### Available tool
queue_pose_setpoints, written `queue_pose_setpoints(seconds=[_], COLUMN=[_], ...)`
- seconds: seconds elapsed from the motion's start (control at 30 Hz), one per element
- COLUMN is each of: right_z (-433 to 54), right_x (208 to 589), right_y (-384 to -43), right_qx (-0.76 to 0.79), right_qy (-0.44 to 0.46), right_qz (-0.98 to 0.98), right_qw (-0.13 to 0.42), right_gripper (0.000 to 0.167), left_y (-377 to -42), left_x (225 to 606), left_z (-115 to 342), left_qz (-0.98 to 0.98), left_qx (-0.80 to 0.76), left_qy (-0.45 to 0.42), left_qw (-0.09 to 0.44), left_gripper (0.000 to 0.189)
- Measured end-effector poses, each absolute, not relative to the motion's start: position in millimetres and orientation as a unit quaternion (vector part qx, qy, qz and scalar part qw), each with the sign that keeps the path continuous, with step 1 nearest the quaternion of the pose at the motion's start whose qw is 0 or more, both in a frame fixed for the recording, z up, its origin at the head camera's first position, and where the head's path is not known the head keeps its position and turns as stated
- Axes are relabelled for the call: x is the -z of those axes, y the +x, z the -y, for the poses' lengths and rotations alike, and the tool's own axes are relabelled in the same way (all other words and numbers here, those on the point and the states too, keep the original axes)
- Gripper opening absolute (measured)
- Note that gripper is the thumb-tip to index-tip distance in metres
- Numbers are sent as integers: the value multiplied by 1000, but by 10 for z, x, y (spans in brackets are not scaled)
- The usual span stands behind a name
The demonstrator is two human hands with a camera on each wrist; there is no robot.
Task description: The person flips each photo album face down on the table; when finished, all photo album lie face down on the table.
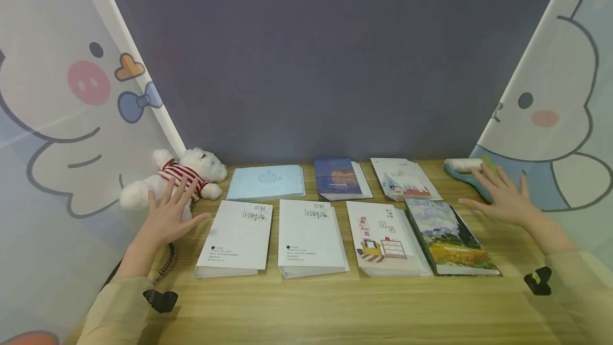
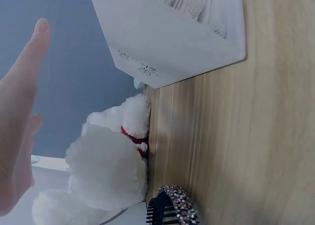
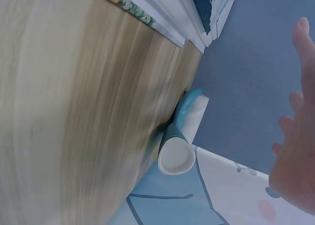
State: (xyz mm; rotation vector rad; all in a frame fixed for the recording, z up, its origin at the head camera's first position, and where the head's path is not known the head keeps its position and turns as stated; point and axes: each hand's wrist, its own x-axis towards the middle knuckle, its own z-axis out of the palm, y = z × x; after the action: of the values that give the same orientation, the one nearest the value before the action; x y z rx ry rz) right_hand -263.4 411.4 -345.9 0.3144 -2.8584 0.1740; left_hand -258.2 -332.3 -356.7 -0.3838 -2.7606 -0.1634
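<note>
My left hand [image 1: 170, 212], fingers spread, holds nothing and overlaps a white plush toy [image 1: 210, 166] in a red-striped sweater. To its right lies a white photo album [image 1: 234, 238] with black lettering; a matching album [image 1: 311, 238] is beside it. My right hand [image 1: 503, 198] is likewise spread and empty. Nearest to it are a teal curved handle [image 1: 462, 175] with a white roll [image 1: 463, 164], and an album [image 1: 452, 238] with a painted landscape cover. In the right wrist view the teal handle [image 3: 186, 109] lies on the table, apart from the hand.
An album [image 1: 388, 246] with a yellow armchair drawing completes the front row. Behind lie a pale blue whale album [image 1: 268, 181], a dark blue album [image 1: 337, 177] and a white illustrated one [image 1: 407, 177]. A toothed, beaded headband [image 2: 179, 205] lies at left. A grey panel [image 1: 335, 68] closes the back.
</note>
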Motion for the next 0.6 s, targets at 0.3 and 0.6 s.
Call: queue_pose_setpoints(seconds=[0.3,0.6], right_z=[-4116,-3996], right_x=[3453,3398], right_y=[-2656,-2734], right_qx=[-68,-77], right_qy=[106,121], right_qz=[984,983], right_qw=[129,114], right_gripper=[94,93], left_y=[-2603,-2651], left_x=[3563,3527], left_z=[3282,3156], left_qz=[974,973], left_qx=[47,65], left_qy=[-132,-141], left_qw=[175,170], left_gripper=[93,93])
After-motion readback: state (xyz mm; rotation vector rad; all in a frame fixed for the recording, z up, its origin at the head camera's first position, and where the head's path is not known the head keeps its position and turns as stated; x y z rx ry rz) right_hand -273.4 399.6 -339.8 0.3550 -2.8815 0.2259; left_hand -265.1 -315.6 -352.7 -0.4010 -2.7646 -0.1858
